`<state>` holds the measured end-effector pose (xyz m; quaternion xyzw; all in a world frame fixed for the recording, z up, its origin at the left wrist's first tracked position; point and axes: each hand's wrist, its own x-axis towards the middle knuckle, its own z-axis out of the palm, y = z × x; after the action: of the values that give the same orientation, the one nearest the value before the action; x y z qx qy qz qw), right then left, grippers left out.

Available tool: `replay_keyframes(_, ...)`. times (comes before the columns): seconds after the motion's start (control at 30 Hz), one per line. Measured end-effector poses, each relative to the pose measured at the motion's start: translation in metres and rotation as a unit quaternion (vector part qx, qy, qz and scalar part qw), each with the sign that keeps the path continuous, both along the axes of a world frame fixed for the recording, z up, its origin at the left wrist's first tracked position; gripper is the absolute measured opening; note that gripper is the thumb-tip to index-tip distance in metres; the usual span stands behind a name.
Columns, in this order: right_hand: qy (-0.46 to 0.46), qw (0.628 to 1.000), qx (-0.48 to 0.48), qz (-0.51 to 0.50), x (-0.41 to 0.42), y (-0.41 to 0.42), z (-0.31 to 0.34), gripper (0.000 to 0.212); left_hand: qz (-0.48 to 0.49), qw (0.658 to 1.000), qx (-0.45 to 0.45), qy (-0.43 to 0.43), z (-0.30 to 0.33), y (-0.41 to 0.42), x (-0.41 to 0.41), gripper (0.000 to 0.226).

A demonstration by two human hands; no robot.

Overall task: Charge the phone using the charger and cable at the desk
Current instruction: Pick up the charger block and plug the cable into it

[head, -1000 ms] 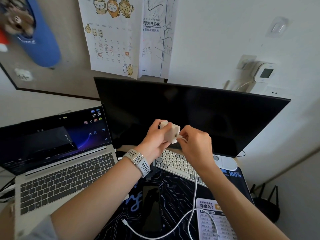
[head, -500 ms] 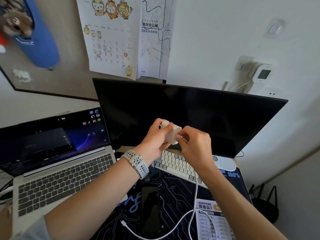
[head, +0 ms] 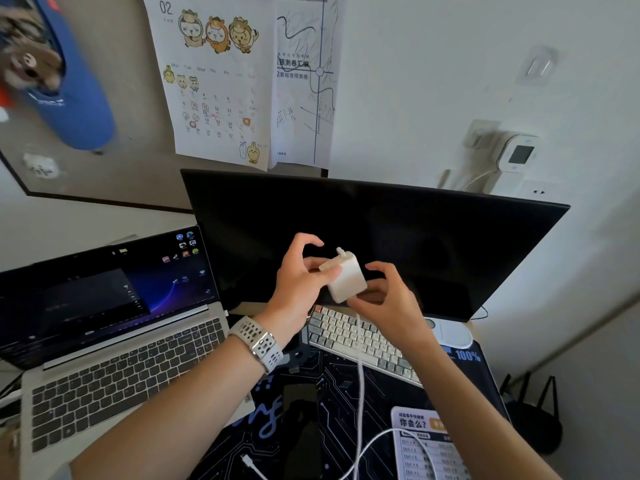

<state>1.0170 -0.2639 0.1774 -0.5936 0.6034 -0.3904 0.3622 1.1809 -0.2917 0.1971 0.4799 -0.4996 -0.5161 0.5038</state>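
A white cube-shaped charger (head: 347,279) is held up in front of the dark monitor, its prongs pointing up. My left hand (head: 300,277) grips its left side with thumb and lower fingers, index finger raised. My right hand (head: 384,299) pinches its lower right corner, where the white cable (head: 360,386) hangs down from the charger. The cable loops over the desk mat and its free plug (head: 248,461) lies near the front edge. The black phone (head: 300,410) lies flat on the mat below my hands.
An open laptop (head: 114,344) stands at the left, a wide monitor (head: 381,237) behind, a white keyboard (head: 360,341) and a white mouse (head: 453,336) under it. A printed card (head: 426,445) lies on the dark desk mat (head: 346,393). A wall socket (head: 535,192) sits at the right.
The charger has tilted so its prongs point up. My right hand has slid from the charger's right face down to its lower corner, and my left index finger has lifted off.
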Motion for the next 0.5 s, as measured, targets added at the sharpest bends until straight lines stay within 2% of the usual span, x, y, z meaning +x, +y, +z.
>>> replay_keyframes(0.07, 0.021, 1.000, -0.005, 0.017, 0.004, 0.001, -0.002, 0.062, 0.004, 0.997, -0.038, -0.060, 0.002, 0.006, -0.004, 0.046)
replay_keyframes(0.23, 0.015, 0.997, -0.079, -0.020, 0.008, 0.004, -0.003, 0.036, -0.025, 0.984, -0.125, -0.121, -0.001, 0.022, -0.013, 0.055)
replay_keyframes(0.33, -0.011, 0.993, -0.111, -0.023, 0.006, 0.007, 0.000, 0.037, -0.032, 0.976, -0.169, -0.136, 0.001, 0.027, -0.012, 0.052)
replay_keyframes(0.5, -0.028, 0.991, -0.127, -0.025, 0.006, 0.010, 0.000, 0.035, -0.039, 0.971, -0.189, -0.139, 0.002, 0.027, -0.014, 0.050)
